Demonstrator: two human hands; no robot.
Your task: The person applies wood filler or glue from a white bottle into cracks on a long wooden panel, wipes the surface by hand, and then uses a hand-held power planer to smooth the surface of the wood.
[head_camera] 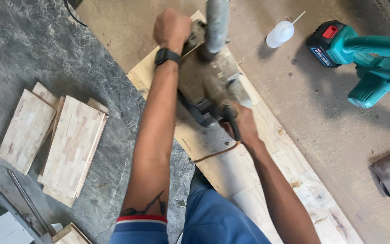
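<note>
Labels and screens on my bench: just two, a label and a watch face.

Upper right of the frame, the teal cordless tool (pixel 375 68) lies on the brown bench, and its black battery pack (pixel 323 45) carries a small rectangular label (pixel 321 55), blue with light print, just under the red release tab. Upper middle, on my left wrist, my black wristwatch (pixel 166 56) shows a dark rectangular face, too dim to tell whether it is lit. The white squeeze bottle (pixel 280 34) at the top looks plain, no label showing.
</note>
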